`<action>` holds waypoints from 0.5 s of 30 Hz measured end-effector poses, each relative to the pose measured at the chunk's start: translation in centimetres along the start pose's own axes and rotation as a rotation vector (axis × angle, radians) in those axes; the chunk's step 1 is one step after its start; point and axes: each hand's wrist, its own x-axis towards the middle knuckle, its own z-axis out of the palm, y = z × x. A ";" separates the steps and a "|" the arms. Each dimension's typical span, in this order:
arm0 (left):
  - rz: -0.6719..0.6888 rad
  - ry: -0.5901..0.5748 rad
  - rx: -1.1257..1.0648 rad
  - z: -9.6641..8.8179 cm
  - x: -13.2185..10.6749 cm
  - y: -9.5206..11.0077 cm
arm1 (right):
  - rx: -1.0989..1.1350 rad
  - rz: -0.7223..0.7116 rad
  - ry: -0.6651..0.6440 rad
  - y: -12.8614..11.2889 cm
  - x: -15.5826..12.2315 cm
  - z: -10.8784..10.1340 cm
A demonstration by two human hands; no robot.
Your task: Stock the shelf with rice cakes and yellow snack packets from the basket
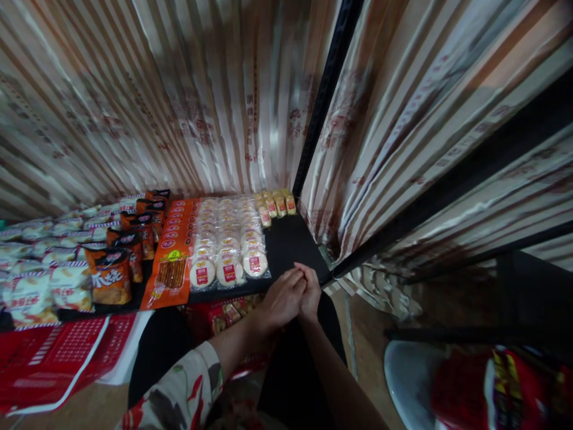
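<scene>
My left hand (283, 294) and my right hand (310, 294) are clasped together above my lap, at the near edge of a black shelf (290, 242). Both are closed, the fingers pressed against each other; whether anything lies between the palms is hidden. Just beyond them are rows of round white packaged cakes (230, 272) in clear wrap with red labels. Behind those sit several small yellow packets (280, 204) in the far corner. Left of the cakes lies a flat orange snack pack (171, 266).
Orange-and-black snack bags (111, 278) and white snack bags (71, 286) fill the shelf's left side. A black metal post (324, 89) rises at the corner before a patterned curtain (215, 95). Red packaging (49, 358) lies at lower left; a pale basin (407, 379) stands at lower right.
</scene>
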 end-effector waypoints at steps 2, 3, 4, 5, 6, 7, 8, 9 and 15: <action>0.028 0.037 -0.005 0.6 -1.9 0.7 | -0.020 -0.031 0.003 0.0 -1.9 -0.6; 0.034 0.057 -0.010 0.9 -2.9 0.9 | -0.030 -0.037 0.001 0.1 -2.9 -0.8; 0.031 0.073 -0.021 1.2 -3.9 1.0 | -0.042 -0.039 -0.008 0.1 -3.8 -0.8; 0.020 0.079 -0.038 1.5 -4.8 1.1 | -0.053 -0.038 -0.032 0.3 -4.7 -0.7; 0.004 0.070 -0.056 1.8 -5.7 1.0 | -0.064 -0.032 -0.063 0.4 -5.6 -0.6; -0.024 0.048 -0.073 2.0 -6.6 0.9 | -0.078 -0.017 -0.101 0.5 -6.4 -0.3; -0.063 0.013 -0.086 2.3 -7.5 0.7 | -0.097 0.007 -0.154 0.7 -7.1 0.0; -0.115 -0.031 -0.096 2.6 -8.3 0.4 | -0.128 0.043 -0.225 0.9 -7.8 0.4; -0.529 -0.343 -0.213 4.3 -12.6 -1.7 | -0.455 0.180 -0.902 1.8 -9.7 3.1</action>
